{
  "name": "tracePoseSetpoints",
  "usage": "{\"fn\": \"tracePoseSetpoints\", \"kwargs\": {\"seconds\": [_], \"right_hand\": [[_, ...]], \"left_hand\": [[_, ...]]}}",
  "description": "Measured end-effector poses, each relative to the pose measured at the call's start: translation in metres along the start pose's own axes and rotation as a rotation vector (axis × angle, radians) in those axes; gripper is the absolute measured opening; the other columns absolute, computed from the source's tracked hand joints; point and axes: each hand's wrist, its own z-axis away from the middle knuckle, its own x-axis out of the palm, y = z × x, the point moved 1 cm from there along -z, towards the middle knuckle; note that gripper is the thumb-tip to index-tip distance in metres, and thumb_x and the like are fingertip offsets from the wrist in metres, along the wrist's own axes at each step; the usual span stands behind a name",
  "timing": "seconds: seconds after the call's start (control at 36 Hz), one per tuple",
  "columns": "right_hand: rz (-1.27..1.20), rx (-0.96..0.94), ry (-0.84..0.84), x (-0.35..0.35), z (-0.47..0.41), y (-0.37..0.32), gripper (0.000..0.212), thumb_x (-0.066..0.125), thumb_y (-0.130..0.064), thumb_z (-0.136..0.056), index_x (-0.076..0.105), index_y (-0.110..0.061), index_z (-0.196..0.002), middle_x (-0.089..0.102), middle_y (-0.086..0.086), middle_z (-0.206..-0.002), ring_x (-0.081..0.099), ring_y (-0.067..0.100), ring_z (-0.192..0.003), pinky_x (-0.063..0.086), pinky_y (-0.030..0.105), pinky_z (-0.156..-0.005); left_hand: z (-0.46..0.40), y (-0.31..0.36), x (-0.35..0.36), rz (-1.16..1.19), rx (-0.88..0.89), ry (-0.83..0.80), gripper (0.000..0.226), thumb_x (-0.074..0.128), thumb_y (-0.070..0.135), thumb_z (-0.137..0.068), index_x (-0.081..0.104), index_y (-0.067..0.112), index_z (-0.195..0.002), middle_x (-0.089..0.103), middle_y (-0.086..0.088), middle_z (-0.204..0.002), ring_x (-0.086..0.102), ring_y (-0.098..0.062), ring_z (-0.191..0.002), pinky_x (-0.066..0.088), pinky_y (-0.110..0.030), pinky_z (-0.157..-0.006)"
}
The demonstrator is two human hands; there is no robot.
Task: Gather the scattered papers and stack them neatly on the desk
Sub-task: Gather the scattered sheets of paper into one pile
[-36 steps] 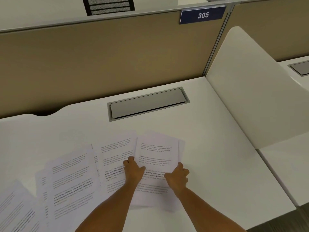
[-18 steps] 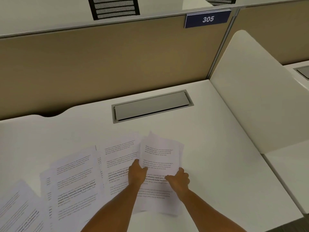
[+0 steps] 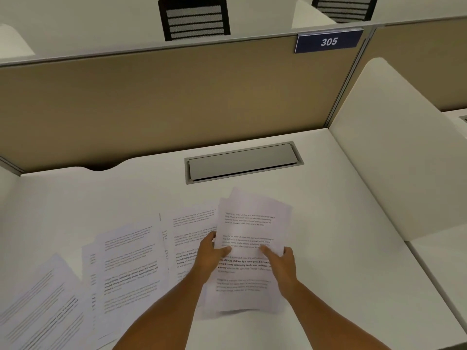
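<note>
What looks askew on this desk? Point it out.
The bundle of sheets gripped by the left hand and right hand is uneven, corners fanning at the top. Loose printed pages lie overlapped, crooked, to its left.

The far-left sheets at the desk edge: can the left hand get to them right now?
Probably not yet: the left hand grips the bundle. Nothing lies over those sheets, though.

papers (image 3: 249, 251): looking like thin matt white paper – black print
desk (image 3: 328, 223): showing smooth matt white laminate
cable hatch (image 3: 242, 161): appearing brushed grey metal
partition (image 3: 164, 102): looking tan cloth – slightly rough
</note>
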Motion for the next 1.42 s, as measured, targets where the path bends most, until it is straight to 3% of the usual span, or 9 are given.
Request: {"fn": "tracePoseSetpoints", "kwargs": {"seconds": [0.19,0.33,0.44,0.58,0.75,0.92,1.11,1.25,1.42], "right_hand": [[-0.202,-0.053,-0.054,-0.005,0.011,-0.010,0.057,0.082,-0.017,-0.081,0.042,-0.023,-0.122,0.070,-0.003,-0.096,0.068,0.011,-0.083,0.050,0.024,-0.059],[-0.094,-0.154,-0.165,0.007,0.015,-0.019,0.021,0.074,-0.014,-0.088,0.071,-0.017,-0.109,0.077,0.001,-0.105,0.074,0.015,-0.090,0.057,0.026,-0.072],[-0.011,-0.227,-0.196,0.024,0.019,-0.027,0.014,0.070,-0.011,-0.090,0.074,-0.020,-0.101,0.078,-0.005,-0.097,0.076,0.011,-0.082,0.059,0.023,-0.066],[0.104,-0.258,-0.237,0.053,0.020,-0.034,0.018,0.069,-0.011,-0.092,0.071,-0.012,-0.109,0.076,0.002,-0.102,0.073,0.021,-0.092,0.061,0.041,-0.086],[0.220,-0.265,-0.248,0.086,0.022,-0.038,0.016,0.068,-0.014,-0.092,0.070,-0.014,-0.108,0.074,0.000,-0.099,0.071,0.019,-0.089,0.060,0.037,-0.080],[0.277,-0.252,-0.215,0.110,0.027,-0.034,0.005,0.068,-0.013,-0.091,0.069,-0.017,-0.092,0.074,-0.002,-0.090,0.068,0.013,-0.078,0.051,0.021,-0.059],[0.334,-0.241,-0.182,0.132,0.023,-0.027,0.007,0.067,-0.012,-0.091,0.069,-0.009,-0.098,0.073,0.006,-0.094,0.066,0.019,-0.077,0.052,0.026,-0.063],[0.435,-0.262,-0.150,0.145,0.014,-0.023,0.006,0.065,-0.011,-0.092,0.066,-0.006,-0.093,0.073,0.014,-0.094,0.060,0.020,-0.068,0.052,0.029,-0.062],[0.847,-0.206,-0.026,0.157,0.000,-0.023,0.044,0.067,-0.035,-0.090,0.061,-0.008,-0.124,0.057,0.017,-0.127,0.053,0.034,-0.118,0.047,0.046,-0.104]], "left_hand": [[0.016,0.005,-0.023,0.076,0.034,0.009,0.052,0.078,0.007,-0.079,0.058,0.016,-0.126,0.071,-0.004,-0.117,0.070,-0.024,-0.103,0.057,-0.049,-0.090],[0.025,0.003,-0.040,0.124,0.043,0.098,0.050,0.080,0.010,-0.078,0.059,0.015,-0.123,0.072,-0.003,-0.113,0.071,-0.023,-0.100,0.058,-0.049,-0.087],[0.030,-0.002,-0.056,0.153,0.016,0.169,0.040,0.071,0.008,-0.085,0.055,0.012,-0.121,0.069,-0.007,-0.115,0.069,-0.024,-0.100,0.058,-0.047,-0.088],[0.035,-0.010,-0.078,0.142,0.009,0.264,0.035,0.067,0.006,-0.087,0.055,0.012,-0.120,0.069,-0.007,-0.115,0.068,-0.025,-0.102,0.056,-0.050,-0.092],[0.038,-0.023,-0.096,0.064,0.013,0.284,0.031,0.066,0.007,-0.090,0.056,0.013,-0.119,0.068,-0.005,-0.115,0.066,-0.023,-0.104,0.056,-0.041,-0.091],[0.033,-0.037,-0.105,-0.004,-0.009,0.304,0.034,0.062,0.002,-0.090,0.056,0.015,-0.120,0.065,0.006,-0.108,0.061,-0.003,-0.089,0.049,-0.007,-0.060],[0.020,-0.053,-0.109,-0.122,-0.016,0.308,0.035,0.060,0.002,-0.091,0.056,0.015,-0.123,0.066,-0.001,-0.118,0.060,-0.008,-0.097,0.046,-0.005,-0.069],[0.013,-0.060,-0.107,-0.254,-0.043,0.294,0.046,0.060,0.010,-0.092,0.047,0.015,-0.136,0.052,-0.006,-0.135,0.049,-0.020,-0.126,0.042,-0.028,-0.104],[0.009,-0.068,-0.109,-0.657,-0.064,0.304,0.070,0.059,0.028,-0.093,0.022,0.013,-0.151,0.024,-0.006,-0.158,0.024,-0.028,-0.145,0.030,-0.045,-0.117]]}}
